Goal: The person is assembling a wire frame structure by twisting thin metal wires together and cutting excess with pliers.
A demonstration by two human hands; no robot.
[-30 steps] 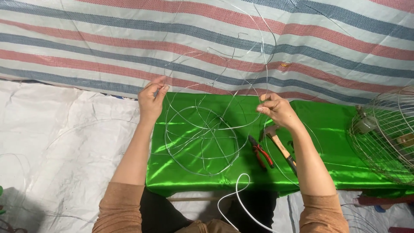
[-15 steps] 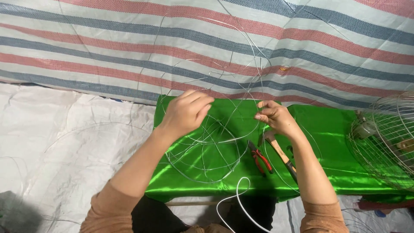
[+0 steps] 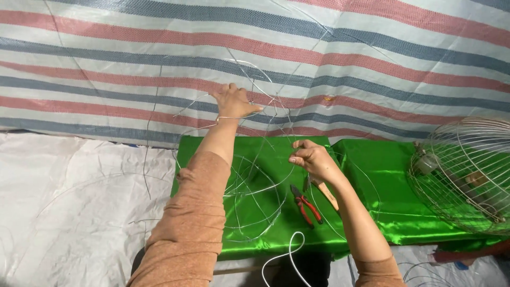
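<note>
Left hand (image 3: 232, 101) outstretched, right hand (image 3: 309, 158) pinching wire (image 3: 249, 186).

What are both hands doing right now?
Left hand: raised, fingers closed on thin wire.
Right hand: pinched shut on the same wire.

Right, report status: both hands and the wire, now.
Left hand raised, gripping wire frame strands. Right hand pinching a strand above the green cloth. Red-handled pliers lying by the right forearm. Fan cage far right, apart.
</note>
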